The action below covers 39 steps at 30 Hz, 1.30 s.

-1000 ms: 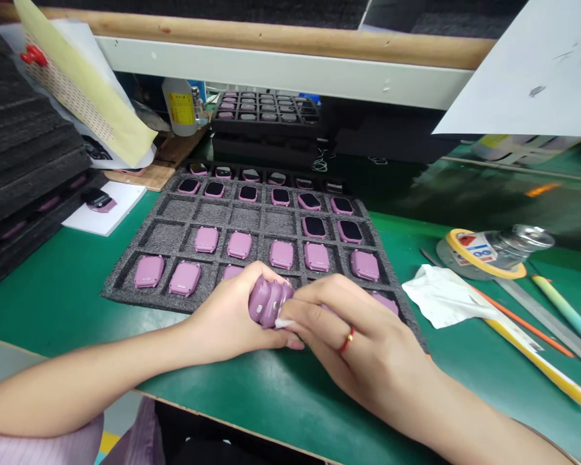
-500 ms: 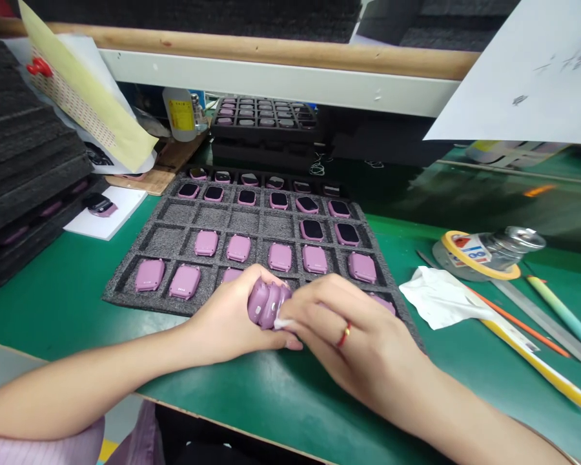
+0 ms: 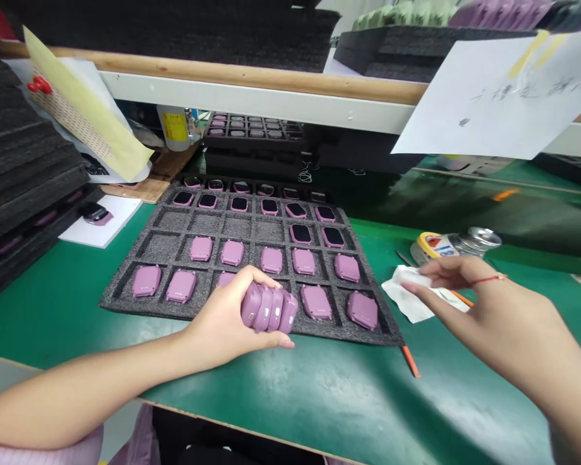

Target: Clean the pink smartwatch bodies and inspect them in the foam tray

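My left hand (image 3: 227, 310) is closed round a row of several purple smartwatch cases (image 3: 270, 309), pressed side by side and held just over the tray's front edge. To the right, my right hand (image 3: 489, 310) pinches a small white wipe (image 3: 417, 278) between thumb and fingers. Under those fingertips lies a larger crumpled white cloth (image 3: 409, 309). The black foam tray (image 3: 159, 245) holds purple watches; its back rows show dark screens, while those in front lie with purple backs up. My left hand partly hides one watch (image 3: 225, 279) in the front row.
A glass bottle (image 3: 474, 241) with a metal cap stands beside a yellow tape ring (image 3: 423, 245) at right. An orange stick (image 3: 410, 361) pokes out by the tray corner. Black foam trays (image 3: 29, 148) are stacked at left. A watch (image 3: 95, 213) rests on white paper. A shelf beam (image 3: 252, 97) crosses above.
My right hand has moved right, from the watch cases over to the white cloth. The left hand keeps its hold on the cases, which now show more fully. The view has shifted slightly right.
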Each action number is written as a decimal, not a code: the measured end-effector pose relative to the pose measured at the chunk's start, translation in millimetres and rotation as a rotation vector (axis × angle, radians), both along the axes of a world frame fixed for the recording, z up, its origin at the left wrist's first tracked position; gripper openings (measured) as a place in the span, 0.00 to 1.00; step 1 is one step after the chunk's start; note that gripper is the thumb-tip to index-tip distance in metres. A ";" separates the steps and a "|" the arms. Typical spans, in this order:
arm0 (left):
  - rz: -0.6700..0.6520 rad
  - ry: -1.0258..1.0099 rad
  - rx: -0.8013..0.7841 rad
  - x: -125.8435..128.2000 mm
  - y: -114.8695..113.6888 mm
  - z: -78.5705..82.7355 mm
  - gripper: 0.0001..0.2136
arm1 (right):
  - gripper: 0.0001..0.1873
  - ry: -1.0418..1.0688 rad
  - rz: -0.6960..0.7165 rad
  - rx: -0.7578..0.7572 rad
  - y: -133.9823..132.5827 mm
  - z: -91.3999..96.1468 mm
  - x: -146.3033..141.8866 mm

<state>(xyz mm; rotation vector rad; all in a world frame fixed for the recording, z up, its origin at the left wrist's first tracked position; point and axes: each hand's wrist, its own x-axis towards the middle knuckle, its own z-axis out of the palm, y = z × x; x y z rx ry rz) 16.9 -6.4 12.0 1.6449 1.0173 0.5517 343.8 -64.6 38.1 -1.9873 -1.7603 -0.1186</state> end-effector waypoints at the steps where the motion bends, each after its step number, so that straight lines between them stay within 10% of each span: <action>1: 0.004 -0.001 -0.001 0.0 -0.4 -0.4 0.28 | 0.13 -0.021 -0.021 -0.008 -6.5 -7.9 16.1; 9: 0.001 0.005 0.018 0.9 0.8 -2.0 0.27 | 0.09 -0.200 -0.030 -0.012 -54.5 -41.3 69.3; 20: -0.017 0.008 0.005 -1.1 -0.2 2.4 0.27 | 0.12 -0.244 0.176 -0.028 23.4 -53.3 65.5; 28: -0.013 -0.061 -0.004 -2.1 3.1 -3.6 0.29 | 0.14 -0.177 0.130 -0.168 26.6 -38.3 52.3; 35: -0.022 -0.090 -0.007 -1.8 1.8 -7.1 0.29 | 0.07 -0.031 0.115 0.040 19.7 -0.2 -27.4; 39: -0.017 -0.088 0.015 -1.2 3.6 -8.1 0.28 | 0.02 0.033 0.592 0.125 6.9 17.6 -104.5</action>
